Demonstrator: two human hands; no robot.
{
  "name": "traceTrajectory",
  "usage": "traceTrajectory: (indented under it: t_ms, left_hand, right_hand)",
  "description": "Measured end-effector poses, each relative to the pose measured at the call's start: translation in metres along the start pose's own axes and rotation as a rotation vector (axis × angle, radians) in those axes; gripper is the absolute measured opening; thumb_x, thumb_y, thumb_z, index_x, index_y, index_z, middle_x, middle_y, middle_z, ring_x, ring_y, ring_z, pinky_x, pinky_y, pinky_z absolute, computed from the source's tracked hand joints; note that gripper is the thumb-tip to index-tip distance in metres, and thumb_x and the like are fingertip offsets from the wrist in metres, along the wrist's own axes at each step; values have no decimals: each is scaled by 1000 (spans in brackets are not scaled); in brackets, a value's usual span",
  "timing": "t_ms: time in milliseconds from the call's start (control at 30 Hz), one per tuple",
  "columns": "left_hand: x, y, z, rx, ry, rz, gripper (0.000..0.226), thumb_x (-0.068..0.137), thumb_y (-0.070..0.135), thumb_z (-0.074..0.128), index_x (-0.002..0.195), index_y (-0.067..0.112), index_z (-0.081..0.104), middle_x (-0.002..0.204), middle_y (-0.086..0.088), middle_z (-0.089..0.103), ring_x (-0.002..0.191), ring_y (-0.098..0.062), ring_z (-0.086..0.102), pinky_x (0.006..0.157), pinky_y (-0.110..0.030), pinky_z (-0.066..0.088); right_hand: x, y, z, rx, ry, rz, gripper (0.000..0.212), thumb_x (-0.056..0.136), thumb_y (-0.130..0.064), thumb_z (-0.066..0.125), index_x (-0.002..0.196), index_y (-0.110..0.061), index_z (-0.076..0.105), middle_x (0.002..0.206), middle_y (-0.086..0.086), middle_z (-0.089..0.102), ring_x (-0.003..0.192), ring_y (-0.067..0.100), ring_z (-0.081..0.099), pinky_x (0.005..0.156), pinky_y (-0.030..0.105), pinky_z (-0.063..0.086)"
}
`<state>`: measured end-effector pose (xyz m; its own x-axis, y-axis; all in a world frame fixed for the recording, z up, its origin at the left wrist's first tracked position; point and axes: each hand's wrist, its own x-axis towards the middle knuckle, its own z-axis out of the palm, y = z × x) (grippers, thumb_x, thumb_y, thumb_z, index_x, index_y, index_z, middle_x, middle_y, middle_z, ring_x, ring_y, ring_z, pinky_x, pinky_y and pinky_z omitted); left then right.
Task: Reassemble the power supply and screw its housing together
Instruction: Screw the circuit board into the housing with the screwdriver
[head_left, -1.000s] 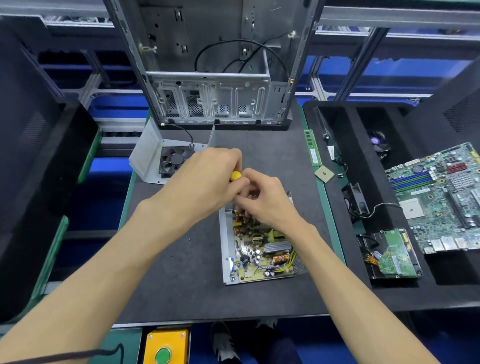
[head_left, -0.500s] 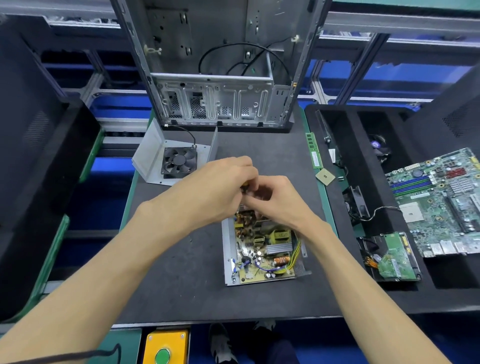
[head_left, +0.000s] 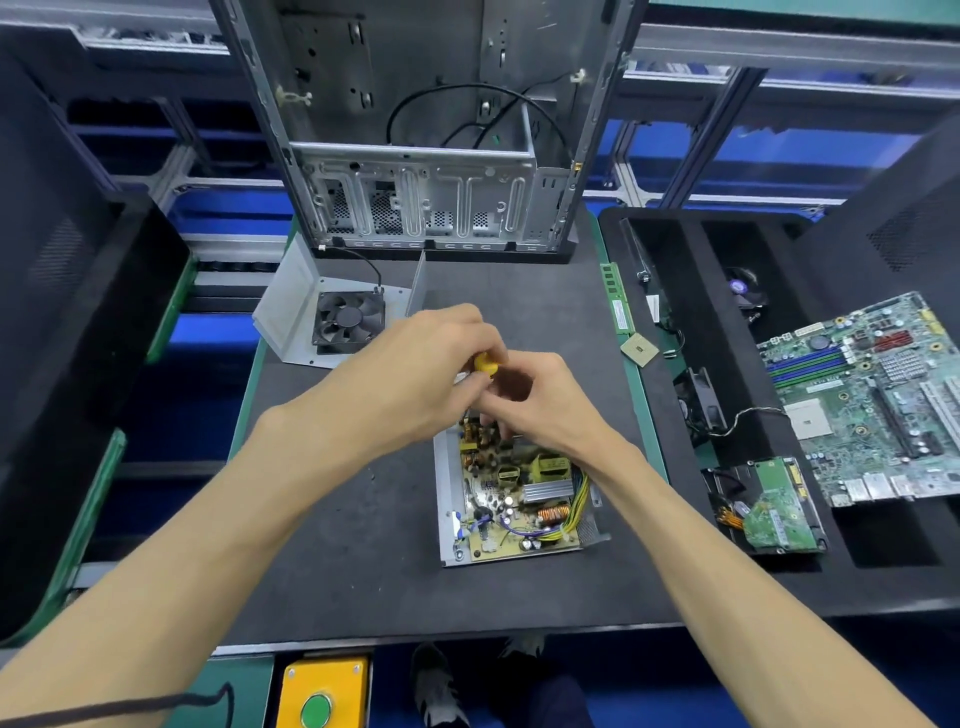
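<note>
Screwdriver (head_left: 486, 362) work is the step in hand, as I judge it: the left hand (head_left: 415, 374) is curled round the yellow handle, and the right hand (head_left: 540, 400) pinches low at the shaft or screw, though the tip is hidden behind the fingers. To do it well, keep the driver upright over the hole, let the right fingers steady the tip, and turn gently until the thread bites. The power supply (head_left: 511, 493) lies flat on the dark table (head_left: 332, 545), just in front of the person, its lid off and its circuit board facing up. Its long axis runs away from the person, toward the computer case (head_left: 426, 208), tilted slightly. The fan cover (head_left: 332, 312) sits apart, to the left.
</note>
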<state>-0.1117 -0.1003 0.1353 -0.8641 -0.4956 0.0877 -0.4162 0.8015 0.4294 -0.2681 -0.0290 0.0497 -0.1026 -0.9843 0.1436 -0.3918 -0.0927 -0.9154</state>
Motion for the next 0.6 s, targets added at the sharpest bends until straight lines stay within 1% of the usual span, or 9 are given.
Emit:
traceTrajectory:
  t_ms: [67, 133, 200, 267, 333, 400, 500, 567, 600]
  left_hand:
    - [0, -1, 2, 2, -19, 23, 26, 94, 10, 59, 116, 17, 70, 110, 1, 64, 103, -21, 62, 89, -42, 48]
    - [-1, -2, 3, -11, -21, 21, 30, 92, 4, 56, 117, 16, 70, 111, 1, 65, 103, -21, 62, 90, -42, 48]
    - [-2, -5, 3, -28, 1, 11, 30, 90, 4, 56, 114, 16, 70, 109, 3, 66, 101, -20, 63, 88, -42, 50]
    - [-3, -6, 5, -32, 38, -5, 24, 90, 10, 60, 110, 18, 71, 104, 5, 65, 96, -19, 63, 84, -43, 52]
    - [-4, -5, 8, -17, 93, -41, 15, 92, 27, 64, 103, 22, 72, 98, 7, 62, 88, -18, 61, 80, -42, 53]
    - [-3, -4, 10, -2, 158, -95, 21, 92, 41, 64, 94, 22, 73, 92, 6, 57, 81, -19, 59, 76, -40, 51]
    - [1, -2, 10, 34, 203, -252, 28, 89, 47, 66, 87, 19, 66, 82, 3, 60, 80, -24, 61, 75, -42, 52]
    - [1, -1, 7, 37, 168, -334, 34, 87, 51, 65, 82, 18, 63, 74, 0, 66, 79, -26, 63, 74, -43, 53]
    - [1, -1, 6, 31, 146, -331, 33, 88, 50, 65, 81, 17, 63, 73, -1, 67, 79, -27, 64, 73, -42, 53]
  right_hand:
    - [0, 0, 0, 27, -11, 0, 37, 92, -22, 68, 81, -57, 67, 62, -3, 67, 50, 8, 59, 57, 20, 48]
    - [0, -1, -1, 52, -8, 8, 34, 94, -21, 68, 79, -52, 66, 63, -2, 67, 49, 12, 59, 56, 20, 48]
    - [1, -1, -1, 66, 1, 20, 32, 93, -21, 68, 77, -48, 66, 64, -3, 67, 48, 13, 58, 56, 21, 47]
    - [2, -1, -1, 66, 0, 27, 32, 93, -19, 67, 76, -46, 67, 65, -2, 68, 47, 11, 58, 54, 19, 46]
    - [2, -2, -1, 54, -3, 28, 31, 93, -20, 66, 75, -45, 69, 64, -3, 68, 45, 10, 58, 51, 18, 46]
    - [2, -3, -1, 47, 5, 27, 25, 90, -30, 67, 72, -47, 70, 61, -1, 67, 44, 10, 56, 49, 22, 45]
    - [2, -3, 0, 47, 22, 26, 15, 86, -44, 69, 72, -49, 72, 57, 14, 56, 46, 14, 47, 48, 32, 41]
    - [2, -5, -1, 74, 20, 44, 8, 84, -44, 70, 76, -44, 74, 61, 21, 52, 45, 18, 46, 48, 30, 40]
    - [2, -5, -1, 83, 17, 49, 7, 83, -43, 71, 80, -37, 75, 61, 20, 52, 44, 19, 47, 47, 28, 41]
